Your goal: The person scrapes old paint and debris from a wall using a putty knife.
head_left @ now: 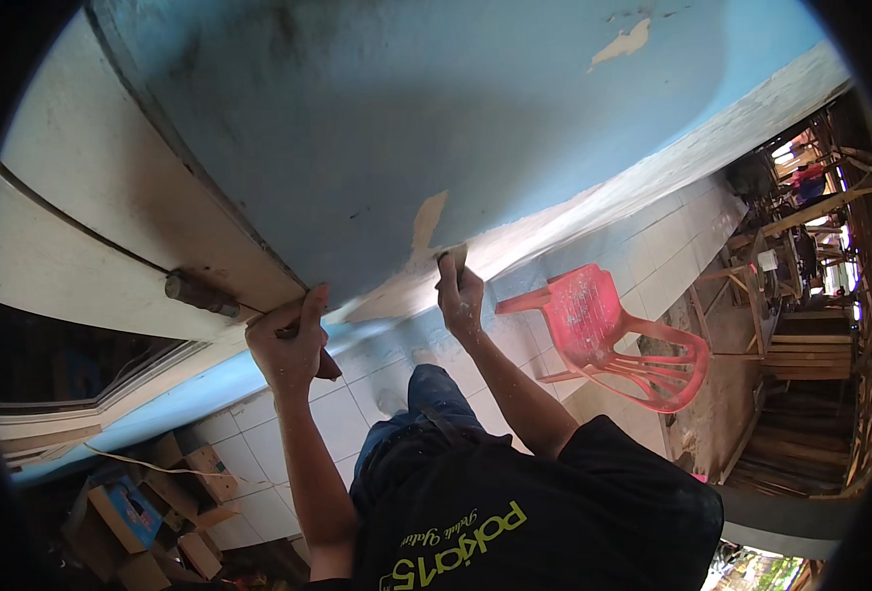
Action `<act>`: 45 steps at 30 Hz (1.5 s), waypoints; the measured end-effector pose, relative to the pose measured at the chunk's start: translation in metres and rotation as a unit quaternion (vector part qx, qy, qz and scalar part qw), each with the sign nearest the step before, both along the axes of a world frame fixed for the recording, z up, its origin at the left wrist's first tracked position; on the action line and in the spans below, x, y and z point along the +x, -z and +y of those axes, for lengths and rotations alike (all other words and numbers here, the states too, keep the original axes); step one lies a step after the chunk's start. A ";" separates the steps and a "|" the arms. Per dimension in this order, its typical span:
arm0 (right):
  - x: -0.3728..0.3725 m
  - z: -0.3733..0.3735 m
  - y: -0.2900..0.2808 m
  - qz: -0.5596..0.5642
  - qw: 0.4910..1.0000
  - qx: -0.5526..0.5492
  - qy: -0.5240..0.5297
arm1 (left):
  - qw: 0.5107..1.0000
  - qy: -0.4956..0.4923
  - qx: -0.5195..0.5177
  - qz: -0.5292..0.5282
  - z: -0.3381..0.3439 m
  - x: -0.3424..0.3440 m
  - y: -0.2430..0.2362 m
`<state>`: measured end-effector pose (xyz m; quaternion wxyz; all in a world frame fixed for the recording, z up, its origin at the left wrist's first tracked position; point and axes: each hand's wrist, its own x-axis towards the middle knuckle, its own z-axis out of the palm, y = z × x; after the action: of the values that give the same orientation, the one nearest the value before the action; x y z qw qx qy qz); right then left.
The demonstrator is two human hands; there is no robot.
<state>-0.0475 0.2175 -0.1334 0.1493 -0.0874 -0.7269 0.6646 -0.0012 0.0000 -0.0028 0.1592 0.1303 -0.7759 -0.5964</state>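
My right hand (460, 293) is closed on a small flat tan block (458, 257), which rests against the blue wall (357, 167) at its pale lower strip. Just above it is a patch of bare, peeled plaster (429, 219). My left hand (290, 340) is closed at the corner where a white panel (91, 197) meets the wall, its thumb pointing up along the edge. A dark brown piece (327, 366) sticks out beside the palm; most of it is hidden by the hand. To the left, a brown cylindrical handle (201, 293) juts from the panel.
A red plastic chair (598, 315) with white specks stands to the right on the white tiled floor (268, 448). Opened cardboard boxes (135, 507) lie at lower left. Stacked timber (800, 424) and wooden framing fill the far right. Another peeled spot (621, 44) shows higher on the wall.
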 end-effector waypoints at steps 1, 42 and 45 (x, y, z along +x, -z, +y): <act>-0.001 -0.003 -0.009 0.006 1.000 -0.026 -0.004 | 1.000 -0.004 0.009 -0.001 0.000 0.002 0.001; -0.002 0.008 -0.011 -0.046 0.998 -0.046 -0.011 | 1.000 -0.006 0.025 0.011 0.000 0.001 0.004; -0.010 0.006 -0.013 0.018 0.997 -0.077 -0.009 | 1.000 -0.016 0.007 0.001 -0.001 0.000 0.003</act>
<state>-0.0574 0.2231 -0.1206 0.1497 -0.0801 -0.6716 0.7212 -0.0014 -0.0008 -0.0059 0.1688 0.1435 -0.7692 -0.5993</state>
